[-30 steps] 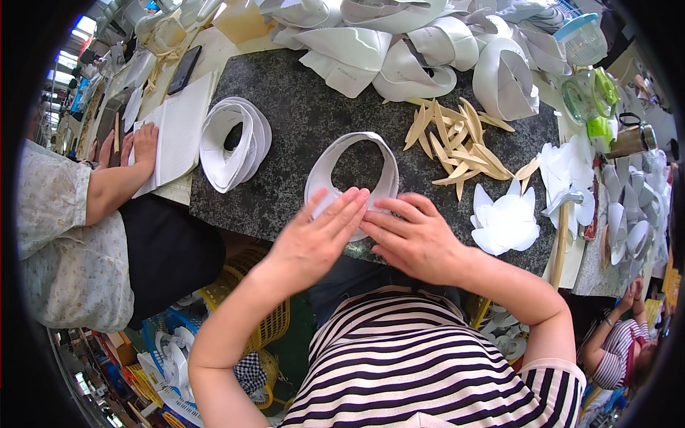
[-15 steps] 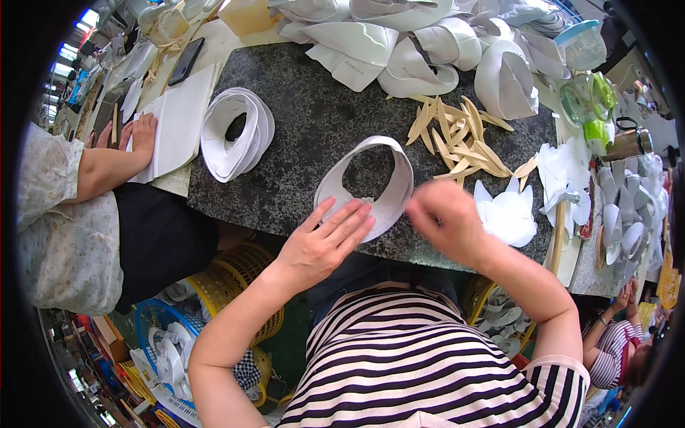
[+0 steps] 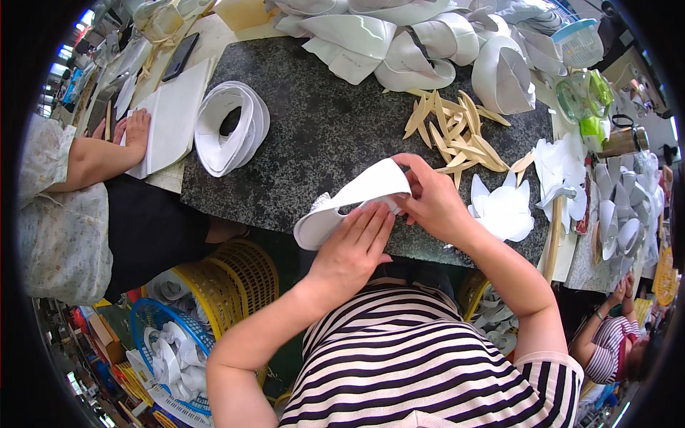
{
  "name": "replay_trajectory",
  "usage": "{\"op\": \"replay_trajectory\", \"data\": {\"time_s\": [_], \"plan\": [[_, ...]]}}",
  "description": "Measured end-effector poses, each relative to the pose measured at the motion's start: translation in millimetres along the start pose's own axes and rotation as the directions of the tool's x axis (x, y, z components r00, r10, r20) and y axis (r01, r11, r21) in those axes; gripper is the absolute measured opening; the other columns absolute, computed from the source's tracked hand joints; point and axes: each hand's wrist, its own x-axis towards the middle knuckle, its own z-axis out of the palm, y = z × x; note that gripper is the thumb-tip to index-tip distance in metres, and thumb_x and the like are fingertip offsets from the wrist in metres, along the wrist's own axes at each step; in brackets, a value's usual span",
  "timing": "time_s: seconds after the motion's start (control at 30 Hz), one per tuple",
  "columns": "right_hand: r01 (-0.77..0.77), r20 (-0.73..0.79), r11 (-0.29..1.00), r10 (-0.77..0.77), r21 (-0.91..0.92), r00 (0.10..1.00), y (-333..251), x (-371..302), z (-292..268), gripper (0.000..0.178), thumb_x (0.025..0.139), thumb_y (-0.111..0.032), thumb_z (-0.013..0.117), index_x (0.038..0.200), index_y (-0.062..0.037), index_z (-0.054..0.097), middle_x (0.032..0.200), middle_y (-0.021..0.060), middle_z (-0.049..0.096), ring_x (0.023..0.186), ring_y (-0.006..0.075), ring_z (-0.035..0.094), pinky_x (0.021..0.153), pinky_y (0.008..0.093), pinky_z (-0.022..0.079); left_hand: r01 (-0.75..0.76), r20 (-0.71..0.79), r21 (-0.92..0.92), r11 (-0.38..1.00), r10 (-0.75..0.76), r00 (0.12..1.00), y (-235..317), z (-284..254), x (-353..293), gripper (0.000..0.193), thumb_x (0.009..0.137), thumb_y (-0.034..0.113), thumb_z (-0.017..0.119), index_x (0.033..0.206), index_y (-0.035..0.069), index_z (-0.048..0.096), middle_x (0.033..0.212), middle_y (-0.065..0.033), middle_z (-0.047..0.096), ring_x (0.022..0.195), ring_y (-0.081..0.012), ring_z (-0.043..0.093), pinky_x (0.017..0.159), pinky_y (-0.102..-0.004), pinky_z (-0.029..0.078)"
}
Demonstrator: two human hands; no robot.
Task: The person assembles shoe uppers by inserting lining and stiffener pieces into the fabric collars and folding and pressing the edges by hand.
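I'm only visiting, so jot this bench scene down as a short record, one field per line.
Left hand: fingers extended against the white loop
Right hand: grips the loop's right end
Surface: dark speckled slab
Left of loop: nested white rings
Right of loop: tan slivers, white petal-like pieces, hammer
Far side: heaped white curved pieces
Upper left: dark phone

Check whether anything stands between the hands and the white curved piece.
Nothing visible does: the left hand lies against the near side of the white curved piece; the right hand grasps its right end.
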Motion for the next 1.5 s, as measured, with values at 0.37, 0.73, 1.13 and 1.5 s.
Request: {"op": "replay_trajectory", "data": {"time_s": [0.37, 0.73, 1.13, 1.5], "plan": [[-0.665, -0.696, 0.343, 0.044, -0.663, 0.716, 86.8, -124.9, -170.0, 0.048, 0.104, -0.033, 0.057, 0.140, -0.0011, 0.052, 0.121, 0.0213, 0.061, 0.110, 0.0392, 0.062, 0.092, 0.0467, 0.050, 0.109, -0.352, 0.045, 0.993, -0.087, 0.932, -5.7, 21.4, 31.0, 0.041, 0.087, 0.019, 0.072, 0.122, -0.001, 0.063, 0.118, -0.0137, 0.065, 0.107, -0.0260, 0.062, 0.090, -0.0382, 0.050], [-0.552, -0.618, 0.327, -0.147, -0.767, 0.772, 98.3, -145.8, -178.2, 0.042, 0.099, -0.013, 0.060, 0.139, -0.0001, 0.053, 0.115, 0.0206, 0.061, 0.101, 0.0356, 0.064, 0.088, 0.0432, 0.051, -0.075, -0.345, 0.229, 0.971, 0.153, 0.926, -12.5, 8.6, 28.9, 0.032, 0.084, 0.012, 0.061, 0.113, -0.001, 0.065, 0.108, -0.0113, 0.063, 0.104, -0.0225, 0.060, 0.093, -0.0355, 0.048], [0.441, 0.335, 0.179, -0.425, -0.879, 0.841, -20.1, -61.8, -11.3, 0.047, 0.086, -0.015, 0.058, 0.130, 0.0011, 0.055, 0.114, 0.0095, 0.064, 0.106, 0.0184, 0.058, 0.089, 0.0322, 0.041, -0.071, -0.442, -0.015, 0.997, 0.057, 0.895, -26.6, 9.5, 40.5, 0.018, 0.083, 0.014, 0.066, 0.098, 0.008, 0.062, 0.096, -0.0022, 0.059, 0.095, -0.0189, 0.062, 0.080, -0.0356, 0.052], [0.572, 0.478, 0.104, -0.441, -0.814, 0.760, -2.6, -54.1, -33.0, 0.054, 0.082, -0.018, 0.062, 0.132, 0.0034, 0.060, 0.117, 0.0044, 0.062, 0.113, 0.0148, 0.053, 0.088, 0.0327, 0.042, 0.016, -0.222, -0.017, 1.000, -0.020, 0.975, -28.5, -10.1, 46.1, 0.023, 0.082, 0.014, 0.072, 0.105, 0.012, 0.068, 0.104, -0.0006, 0.065, 0.094, -0.0198, 0.067, 0.074, -0.0339, 0.057]]}}
